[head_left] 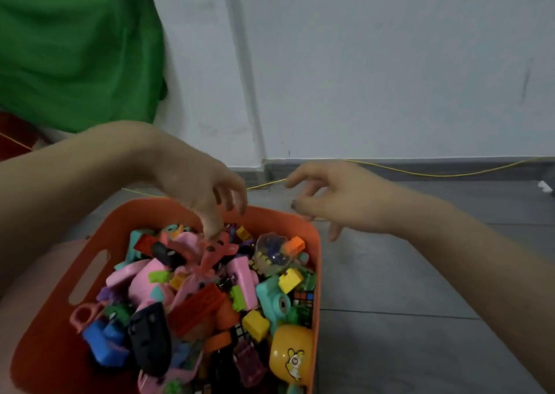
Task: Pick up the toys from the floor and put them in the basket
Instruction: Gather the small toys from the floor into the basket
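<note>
Left hand [198,192] over the far end of the basket [120,228], fingers drooping, loosely curled, tips down at a pink toy [216,249] on the heap; touching or just above it, cannot tell, blurred. Right hand [339,201] beyond the basket's far right corner, above grey floor [420,288], fingers loosely bent and spread, holding nothing. Orange basket on the floor close in, piled with toys: pink pieces, yellow blocks [255,323], a teal camera [274,300], a clear capsule [271,251], a yellow egg [289,353]. Yellow cord [444,174] along the wall behind.
</note>
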